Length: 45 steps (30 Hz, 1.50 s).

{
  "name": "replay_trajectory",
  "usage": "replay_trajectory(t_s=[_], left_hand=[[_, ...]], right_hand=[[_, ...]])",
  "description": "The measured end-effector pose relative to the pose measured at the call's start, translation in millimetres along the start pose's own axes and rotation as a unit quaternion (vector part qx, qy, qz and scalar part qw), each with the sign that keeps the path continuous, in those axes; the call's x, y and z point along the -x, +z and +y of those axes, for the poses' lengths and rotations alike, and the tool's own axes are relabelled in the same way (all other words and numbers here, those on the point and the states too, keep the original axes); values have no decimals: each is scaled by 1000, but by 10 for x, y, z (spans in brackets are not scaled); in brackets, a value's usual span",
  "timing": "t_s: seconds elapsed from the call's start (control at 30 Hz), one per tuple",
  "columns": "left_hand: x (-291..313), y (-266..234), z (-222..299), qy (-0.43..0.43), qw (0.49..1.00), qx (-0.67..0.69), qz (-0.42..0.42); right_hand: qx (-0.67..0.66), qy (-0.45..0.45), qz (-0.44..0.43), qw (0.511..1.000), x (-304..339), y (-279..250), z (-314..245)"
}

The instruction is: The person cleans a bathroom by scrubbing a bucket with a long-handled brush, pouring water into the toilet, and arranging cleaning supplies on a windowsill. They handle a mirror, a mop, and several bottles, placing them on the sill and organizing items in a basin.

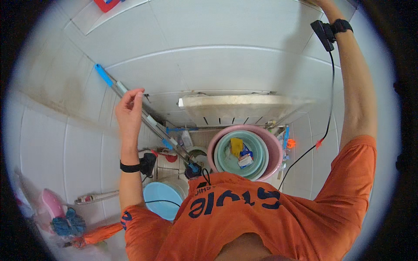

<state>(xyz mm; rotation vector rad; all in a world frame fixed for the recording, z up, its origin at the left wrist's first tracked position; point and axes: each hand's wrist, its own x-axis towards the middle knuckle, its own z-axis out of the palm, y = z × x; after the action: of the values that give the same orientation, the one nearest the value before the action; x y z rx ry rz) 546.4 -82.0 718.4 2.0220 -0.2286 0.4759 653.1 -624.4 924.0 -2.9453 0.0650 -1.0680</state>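
My left hand [129, 108] is raised in front of the tiled wall, its fingers curled in against the thumb. Whether anything small is pinched there I cannot make out. Just beside it, mop poles with blue grips [103, 75] lean diagonally against the wall. My right arm reaches far up, and only a bit of my right hand [321, 2] shows at the top edge, its fingers out of the picture. A black strap [342, 26] with a black device [323, 35] and a cable sits on that wrist. Another black band [129, 167] is round my left wrist.
Below stand a pink basin [276, 150] with green basins [221, 152] nested in it, holding small packets [244, 157]. A white ledge [235, 101] juts from the wall. A blue basin [162, 198] and an orange umbrella-like bundle [102, 234] are lower left.
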Motion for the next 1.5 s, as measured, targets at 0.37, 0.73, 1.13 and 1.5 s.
replay_trajectory(t_s=[0.37,0.73,1.13,1.5], left_hand=[[730,416,-474,-84,981,173,-4],[845,1236,-760,-80,986,105,-102],[488,2031,-1226,17,977,-85,-195],[168,2471,-2054,-15,973,-102,-208]], right_hand=[[-594,54,172,784,1850,159,-508],[-512,122,-312,791,2558,1622,-1983],[-289,-168,-78,939,2844,2612,-2277],[-285,-48,-72,955,2976,2608,-2848]])
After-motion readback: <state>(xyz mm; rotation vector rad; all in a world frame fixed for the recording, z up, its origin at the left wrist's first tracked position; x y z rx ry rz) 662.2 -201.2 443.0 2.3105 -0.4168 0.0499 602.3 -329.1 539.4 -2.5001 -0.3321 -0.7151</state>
